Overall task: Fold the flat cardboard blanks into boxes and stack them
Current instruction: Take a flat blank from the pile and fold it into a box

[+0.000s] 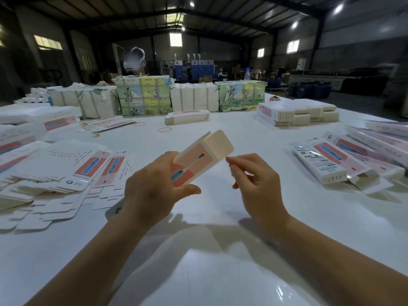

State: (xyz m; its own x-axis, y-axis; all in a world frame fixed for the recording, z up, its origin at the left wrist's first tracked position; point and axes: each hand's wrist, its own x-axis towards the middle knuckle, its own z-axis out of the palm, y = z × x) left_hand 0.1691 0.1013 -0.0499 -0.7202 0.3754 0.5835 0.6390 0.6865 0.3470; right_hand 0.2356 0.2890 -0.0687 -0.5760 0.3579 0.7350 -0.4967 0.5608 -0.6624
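My left hand [152, 186] grips a narrow pink and white carton [194, 162] above the white table [220, 239], thumb under its near end and fingers along its left side. The carton's far end flap [218, 143] stands open, pointing away. My right hand [254, 177] hovers just right of that flap with loosely curled fingers, holding nothing. Flat printed blanks [66, 171] lie spread in a pile at the left. Folded boxes [344, 160] lie stacked in a row at the right.
Wrapped bundles [143, 96] line the table's far side, with a person behind them. One folded box [187, 117] and rubber bands [165, 129] lie mid-table. More blank stacks [298, 113] sit far right and at the left edge.
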